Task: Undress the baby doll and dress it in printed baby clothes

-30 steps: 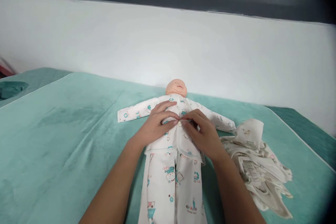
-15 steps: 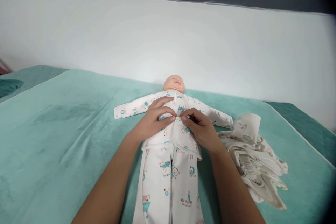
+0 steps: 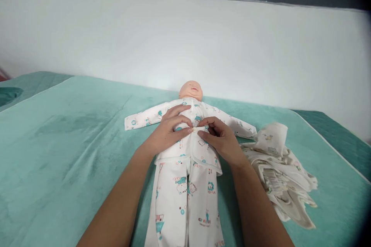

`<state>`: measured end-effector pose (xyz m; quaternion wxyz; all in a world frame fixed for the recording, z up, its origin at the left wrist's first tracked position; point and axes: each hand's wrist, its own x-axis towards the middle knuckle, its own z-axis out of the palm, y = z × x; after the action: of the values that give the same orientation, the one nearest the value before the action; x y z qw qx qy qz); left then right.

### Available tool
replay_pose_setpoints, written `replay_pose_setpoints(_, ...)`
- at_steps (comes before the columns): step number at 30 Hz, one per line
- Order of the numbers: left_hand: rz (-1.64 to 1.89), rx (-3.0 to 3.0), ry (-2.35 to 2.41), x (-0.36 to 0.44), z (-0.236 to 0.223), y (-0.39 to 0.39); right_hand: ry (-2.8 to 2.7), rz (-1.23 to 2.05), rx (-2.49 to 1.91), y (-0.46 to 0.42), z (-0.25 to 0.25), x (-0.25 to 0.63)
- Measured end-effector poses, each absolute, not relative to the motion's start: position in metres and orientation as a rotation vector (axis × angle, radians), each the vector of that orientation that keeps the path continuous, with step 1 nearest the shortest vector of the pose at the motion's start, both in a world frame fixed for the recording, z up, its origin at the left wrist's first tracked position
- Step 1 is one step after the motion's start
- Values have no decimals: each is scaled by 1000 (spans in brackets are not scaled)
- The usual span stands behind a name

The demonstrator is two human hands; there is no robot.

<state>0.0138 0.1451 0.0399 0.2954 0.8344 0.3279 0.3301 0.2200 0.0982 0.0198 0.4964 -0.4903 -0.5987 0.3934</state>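
Observation:
A baby doll (image 3: 191,89) lies on its back, dressed in a white printed jacket (image 3: 174,152) and matching pants (image 3: 174,197). Both my hands meet over the jacket's front at a small pale button (image 3: 195,129). My left hand (image 3: 166,129) pinches at the button with thumb and index finger, its other fingers resting on the jacket. On the other side, my right hand (image 3: 218,137) has thumb and index finger closed on the jacket's front edge beside the button. Whether the button sits in its hole is too small to tell.
A heap of crumpled white printed baby clothes (image 3: 278,173) lies to the right, near the doll's sleeve. Green fabric (image 3: 72,142) covers the surface underneath. A white wall (image 3: 145,38) rises directly behind the doll's head.
The button shows less of its face now, partly covered between my fingers. My right thumb and index finger have shifted slightly at the jacket edge. The whole view has moved a little.

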Motion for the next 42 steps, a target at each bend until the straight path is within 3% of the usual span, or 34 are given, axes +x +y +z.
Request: replay_pose_setpoints(42, 1020, 2158, 984, 25, 40, 141, -1263, 965, -1098, 100, 17, 207)
